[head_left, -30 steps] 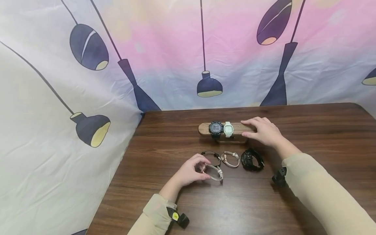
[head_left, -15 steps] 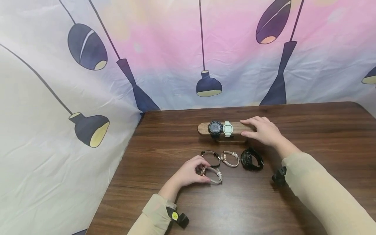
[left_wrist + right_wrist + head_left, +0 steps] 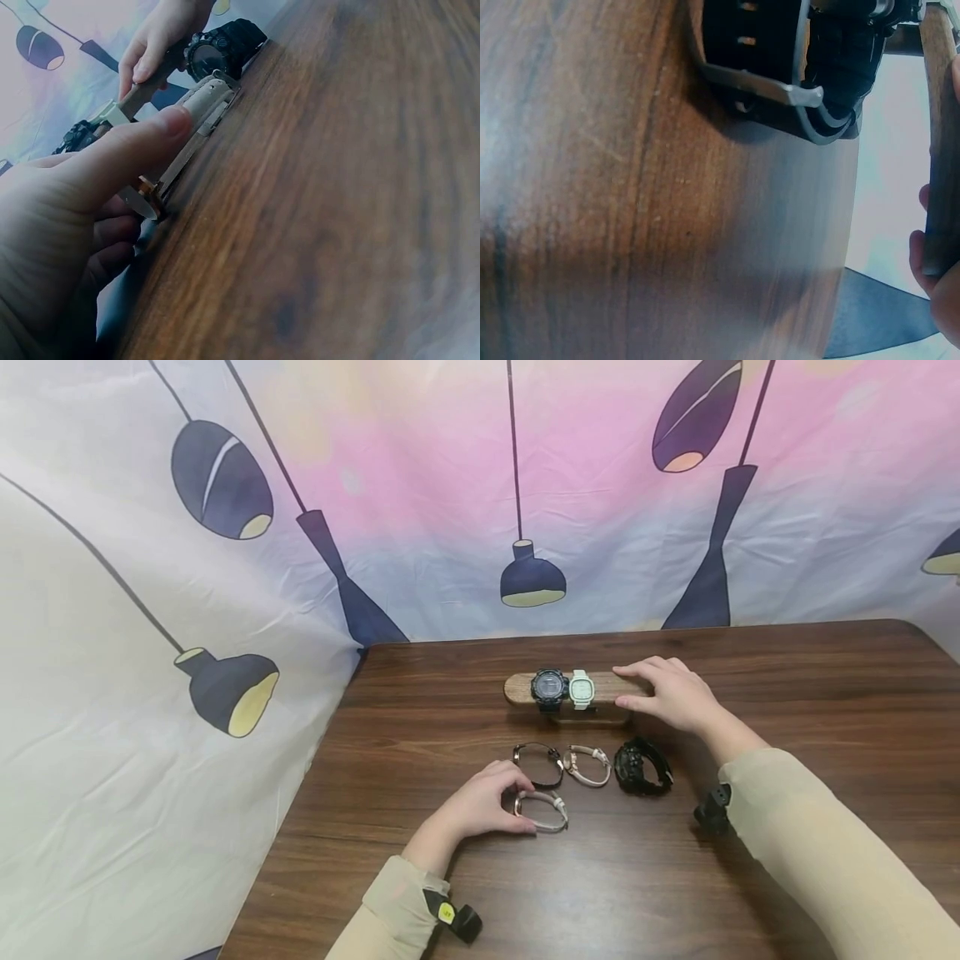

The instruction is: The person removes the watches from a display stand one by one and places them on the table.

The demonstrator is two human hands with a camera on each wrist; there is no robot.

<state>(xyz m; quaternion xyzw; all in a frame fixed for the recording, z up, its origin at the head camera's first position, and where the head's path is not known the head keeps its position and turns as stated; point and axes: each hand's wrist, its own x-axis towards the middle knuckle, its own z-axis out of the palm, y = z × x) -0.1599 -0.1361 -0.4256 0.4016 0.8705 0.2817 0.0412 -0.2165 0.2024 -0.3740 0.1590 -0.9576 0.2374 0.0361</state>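
My left hand (image 3: 480, 803) has its thumb and fingers curled around a slim watch with a whitish strap (image 3: 553, 814), standing on its edge on the table. In the left wrist view the thumb lies against the pale strap (image 3: 208, 99); a rose-gold case (image 3: 146, 199) shows beneath. My right hand (image 3: 673, 695) grips the right end of a wooden watch stand (image 3: 519, 690), thumb in front and fingers behind. A black digital watch (image 3: 550, 687) and a mint-green square watch (image 3: 582, 690) are strapped around that stand. The right wrist view shows only part of the hand on the wood.
In front of the stand, a thin dark-strapped watch (image 3: 551, 783), a pale-strapped watch (image 3: 591, 768) and a chunky black watch (image 3: 643, 767) form a row on the brown wooden table (image 3: 637, 893). A patterned cloth (image 3: 420, 527) hangs behind and to the left.
My left hand has brought the whitish-strapped watch down slightly toward me, and it now rests flatter on the table, apart from the dark-strapped one. The right hand keeps its hold on the stand.
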